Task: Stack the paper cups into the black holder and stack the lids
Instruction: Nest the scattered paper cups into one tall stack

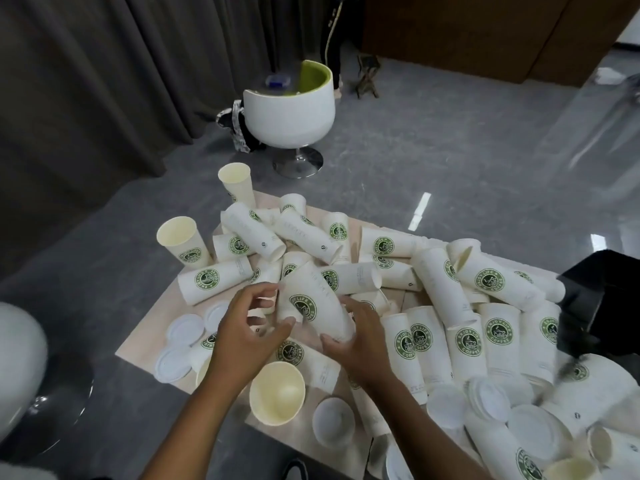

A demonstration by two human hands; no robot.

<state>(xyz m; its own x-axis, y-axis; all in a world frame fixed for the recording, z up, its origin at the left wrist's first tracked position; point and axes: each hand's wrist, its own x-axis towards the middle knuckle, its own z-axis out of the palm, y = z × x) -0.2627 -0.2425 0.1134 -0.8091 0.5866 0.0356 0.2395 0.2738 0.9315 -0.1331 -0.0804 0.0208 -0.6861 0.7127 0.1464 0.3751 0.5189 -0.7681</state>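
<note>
**Loose grip over a crowded pile**

The left hand (247,332) and right hand (353,336) are curling half-open fingers around a tilted cup (311,306), seemingly two nested. If they are nesting crooked, a rim is likely buckling. Elbows are risking the upright cups (181,242) nearby. The black holder (602,299) is sitting well apart, right; lids (185,329) are lying scattered.

Paper cups (468,336): white outside, cream inside, each printed with a round green-and-white coffee emblem. Lids (172,364): plain white. Holder (602,306): black. Tabletop (145,344): pale wood tone. Floor (415,150): mottled grey. Curtains (104,64): dark grey. Chair (289,112): white shell, lime-green lining.
</note>
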